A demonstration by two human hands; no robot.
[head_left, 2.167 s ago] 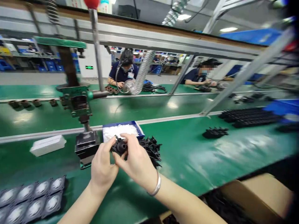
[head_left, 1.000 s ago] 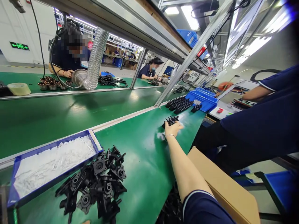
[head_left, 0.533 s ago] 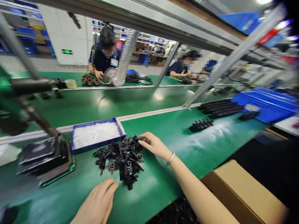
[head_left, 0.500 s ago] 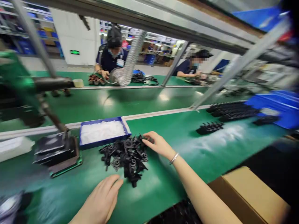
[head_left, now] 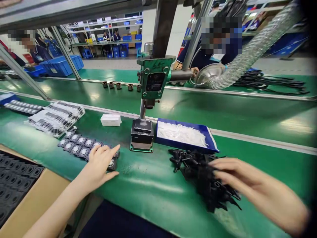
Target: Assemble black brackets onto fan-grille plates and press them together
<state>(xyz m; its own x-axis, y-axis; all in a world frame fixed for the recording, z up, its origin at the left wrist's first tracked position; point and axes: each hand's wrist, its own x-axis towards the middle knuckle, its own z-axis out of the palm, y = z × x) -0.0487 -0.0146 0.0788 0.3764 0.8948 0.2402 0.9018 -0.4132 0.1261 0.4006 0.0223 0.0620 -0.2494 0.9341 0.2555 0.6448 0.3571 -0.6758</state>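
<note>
My left hand (head_left: 100,162) lies with its fingers stretched over the last black square part with a silver centre (head_left: 112,163), at the right end of a row of such parts (head_left: 79,145) on the green bench. My right hand (head_left: 250,186), blurred by motion, reaches in from the right with its fingers spread flat over a pile of black plastic parts (head_left: 198,172). Nothing is visibly gripped in either hand.
A green hand press (head_left: 154,79) stands over a black base block (head_left: 142,132) between my hands. Beside it are a blue tray of small white pieces (head_left: 184,134) and a white box (head_left: 111,120). A cardboard box of black parts (head_left: 22,188) sits at front left. People work across the belt.
The view has swung left. My left hand has moved left from near the black pile onto the row of silver-centred parts. My right hand stays at the pile.
</note>
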